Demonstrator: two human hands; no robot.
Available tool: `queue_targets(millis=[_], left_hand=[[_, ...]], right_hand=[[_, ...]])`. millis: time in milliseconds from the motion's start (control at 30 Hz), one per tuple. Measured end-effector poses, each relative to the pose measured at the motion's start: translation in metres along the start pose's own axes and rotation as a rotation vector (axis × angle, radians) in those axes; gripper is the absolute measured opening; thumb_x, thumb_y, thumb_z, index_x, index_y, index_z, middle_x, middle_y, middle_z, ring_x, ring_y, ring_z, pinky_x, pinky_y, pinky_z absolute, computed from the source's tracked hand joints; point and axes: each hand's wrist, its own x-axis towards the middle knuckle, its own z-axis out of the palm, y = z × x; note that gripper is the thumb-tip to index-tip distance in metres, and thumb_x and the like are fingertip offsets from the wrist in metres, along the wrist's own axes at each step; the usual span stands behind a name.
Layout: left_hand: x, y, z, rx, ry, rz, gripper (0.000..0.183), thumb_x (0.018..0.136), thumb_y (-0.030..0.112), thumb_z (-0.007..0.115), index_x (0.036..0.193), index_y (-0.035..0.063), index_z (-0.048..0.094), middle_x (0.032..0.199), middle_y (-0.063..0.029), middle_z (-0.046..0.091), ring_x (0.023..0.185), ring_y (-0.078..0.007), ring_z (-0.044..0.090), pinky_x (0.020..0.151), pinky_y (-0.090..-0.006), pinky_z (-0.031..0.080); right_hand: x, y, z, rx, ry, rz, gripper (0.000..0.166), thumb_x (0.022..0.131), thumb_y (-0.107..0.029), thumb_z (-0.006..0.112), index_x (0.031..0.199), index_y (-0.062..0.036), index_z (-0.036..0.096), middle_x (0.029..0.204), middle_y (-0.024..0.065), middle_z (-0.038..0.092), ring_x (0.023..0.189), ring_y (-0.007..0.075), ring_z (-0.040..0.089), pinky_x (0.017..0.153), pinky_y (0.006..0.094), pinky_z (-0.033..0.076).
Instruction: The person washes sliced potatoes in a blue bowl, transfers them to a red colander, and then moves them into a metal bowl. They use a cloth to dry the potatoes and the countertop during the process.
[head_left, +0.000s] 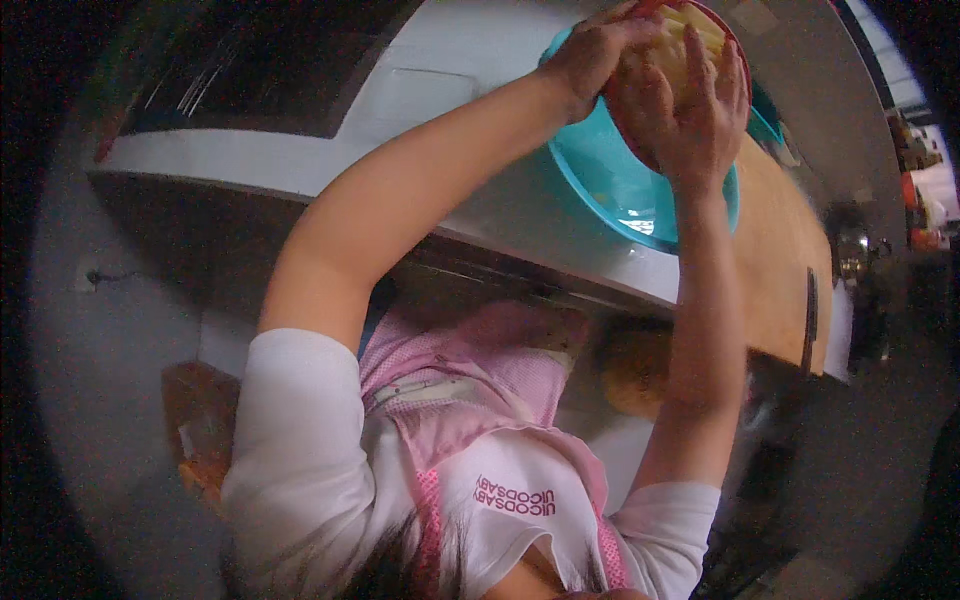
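A red bowl (631, 139) is tilted above a turquoise plastic basin (596, 169) at the top of the view. Pale yellow food strips, perhaps cut potato (675, 66), lie inside the bowl. My left hand (604, 56) grips the bowl at its left rim, its fingers partly hidden. Across the bowl's mouth, my right hand (697, 120) rests with spread fingers on the strips. Whether those fingers grip anything is unclear. The basin's glossy inside shows below the bowl; my hands and the bowl cover much of it.
The basin stands on a white countertop (442, 56). A wooden cutting board (784, 217) lies to its right, with a dark-handled tool, perhaps a knife (811, 319), near its edge. A dark glossy panel (255, 71) is at upper left. The counter's front edge (517, 262) runs before my pink apron.
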Motion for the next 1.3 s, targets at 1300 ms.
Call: queue_targets(millis=[1300], left_hand=[[0.0,-0.012,-0.004,0.005,0.013,0.029,0.039,0.083,0.026,0.053,0.117,0.0069,0.05,0.109,-0.0081,0.058,0.1,-0.0191,0.056,0.088,-0.0319,0.044]], right_hand=[[-0.009,-0.001,0.001,-0.02,-0.037,0.046,0.056,0.076,-0.048,0.058,0.126,-0.025,0.049,0.128,0.0213,0.043,0.115,0.0379,0.044,0.094,0.0471,0.034]])
